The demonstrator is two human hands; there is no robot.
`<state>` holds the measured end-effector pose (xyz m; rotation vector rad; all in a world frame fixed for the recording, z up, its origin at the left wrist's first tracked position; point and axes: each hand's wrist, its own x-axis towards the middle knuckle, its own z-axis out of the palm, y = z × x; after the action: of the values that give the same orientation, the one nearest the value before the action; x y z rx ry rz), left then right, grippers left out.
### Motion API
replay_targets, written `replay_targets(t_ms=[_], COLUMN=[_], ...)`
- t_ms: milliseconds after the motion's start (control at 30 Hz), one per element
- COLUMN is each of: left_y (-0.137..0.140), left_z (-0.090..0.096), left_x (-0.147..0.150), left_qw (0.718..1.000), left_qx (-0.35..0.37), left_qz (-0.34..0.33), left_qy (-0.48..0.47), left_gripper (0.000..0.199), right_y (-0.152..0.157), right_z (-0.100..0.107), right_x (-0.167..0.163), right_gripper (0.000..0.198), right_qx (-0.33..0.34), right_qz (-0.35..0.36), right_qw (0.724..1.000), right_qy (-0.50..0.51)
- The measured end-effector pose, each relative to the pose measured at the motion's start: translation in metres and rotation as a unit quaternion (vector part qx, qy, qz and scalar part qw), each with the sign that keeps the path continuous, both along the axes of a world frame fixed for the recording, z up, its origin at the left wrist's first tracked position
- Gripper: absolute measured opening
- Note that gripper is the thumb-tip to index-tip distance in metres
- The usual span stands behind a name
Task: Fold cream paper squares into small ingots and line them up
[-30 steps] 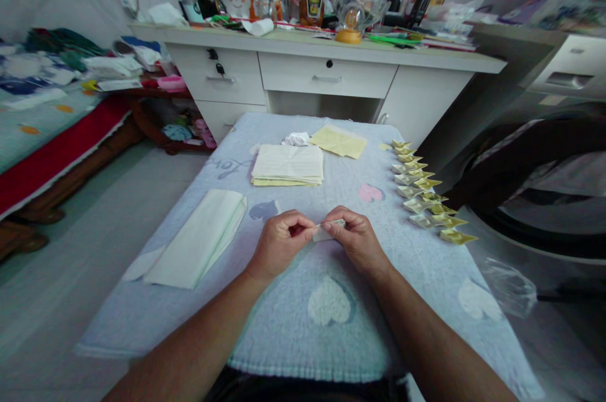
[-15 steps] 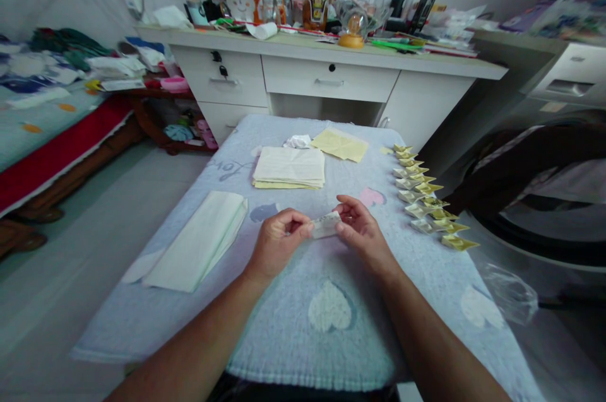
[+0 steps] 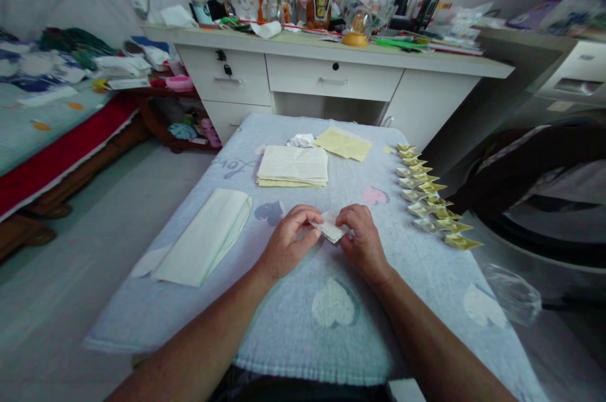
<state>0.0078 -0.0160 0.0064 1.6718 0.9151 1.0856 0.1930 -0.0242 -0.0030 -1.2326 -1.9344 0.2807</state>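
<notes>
A small folded piece of white paper [image 3: 332,229] is held between my two hands, just above the cloth-covered table. My left hand [image 3: 294,235] pinches its left end between thumb and fingers. At the other end, my right hand [image 3: 362,240] grips it with bent fingers. Beyond them lies a stack of white and yellow paper sheets [image 3: 292,165]. A long folded white paper [image 3: 206,238] lies left of my left hand. Folded paper boats [image 3: 428,207], several yellow and several white, stand in rows to the right.
Yellow sheets [image 3: 343,142] and a crumpled white paper [image 3: 301,140] lie at the table's far side. A white desk [image 3: 331,77] crowded with jars and other items stands behind. A washing machine [image 3: 580,83] is on the right, a bed [image 3: 42,130] on the left.
The folded paper has been turned and tilted, its right end now lower and nearer me. My right hand's fingers have curled over it. The view has shifted slightly.
</notes>
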Motion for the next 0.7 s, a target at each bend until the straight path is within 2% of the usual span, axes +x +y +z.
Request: replay_targets(t_ms=[133, 267, 333, 433, 567, 700], left_y=[0.003, 0.008, 0.01, 0.011, 0.008, 0.008], left_z=[0.0, -0.01, -0.014, -0.014, -0.01, -0.013], left_x=[-0.002, 0.001, 0.002, 0.004, 0.007, 0.008], left_qw=[1.0, 0.998, 0.996, 0.987, 0.959, 0.936], left_qx=[0.008, -0.01, -0.05, -0.137, -0.237, -0.283], left_qz=[0.012, 0.05, 0.065, 0.073, 0.071, 0.068], left_qy=[0.014, 0.03, 0.022, -0.048, -0.136, -0.197], left_gripper=[0.021, 0.014, 0.011, 0.011, 0.017, 0.023], right_y=[0.002, 0.002, -0.001, -0.007, -0.011, -0.009], right_z=[0.004, 0.009, 0.013, 0.023, 0.035, 0.028], right_x=[0.0, 0.002, 0.005, 0.012, 0.015, 0.009], right_gripper=[0.025, 0.028, 0.036, 0.056, 0.058, 0.06], right_qx=[-0.023, -0.078, -0.101, -0.115, -0.103, -0.061], right_qz=[-0.004, 0.014, 0.029, 0.061, 0.123, 0.107], right_qw=[0.999, 0.993, 0.988, 0.983, 0.983, 0.987], right_qy=[-0.029, -0.086, -0.117, -0.131, -0.088, -0.105])
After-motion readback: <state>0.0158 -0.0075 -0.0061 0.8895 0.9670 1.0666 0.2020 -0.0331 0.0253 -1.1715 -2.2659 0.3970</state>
